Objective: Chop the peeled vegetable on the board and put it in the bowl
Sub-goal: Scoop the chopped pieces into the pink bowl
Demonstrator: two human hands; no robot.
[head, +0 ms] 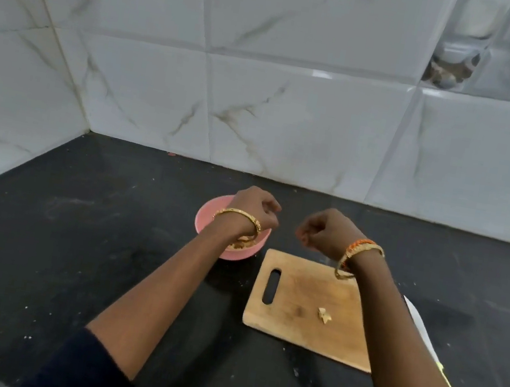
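A pink bowl point(207, 210) stands on the black counter, left of the wooden cutting board point(299, 285). Chopped pale vegetable pieces point(240, 244) lie in the bowl, partly hidden by my left wrist. My left hand point(251, 206) hovers over the bowl's far side with its fingers curled downward, and I see nothing in it. My right hand point(325, 230) is curled into a loose fist in the air between bowl and board; whatever is inside it is hidden. One small cut piece point(324, 315) lies on the board.
A knife with a white blade point(416, 320) and a yellowish handle lies right of the board, mostly under my right forearm. White marble tiles close off the counter at the back and left. Crumbs speckle the black counter point(72, 230).
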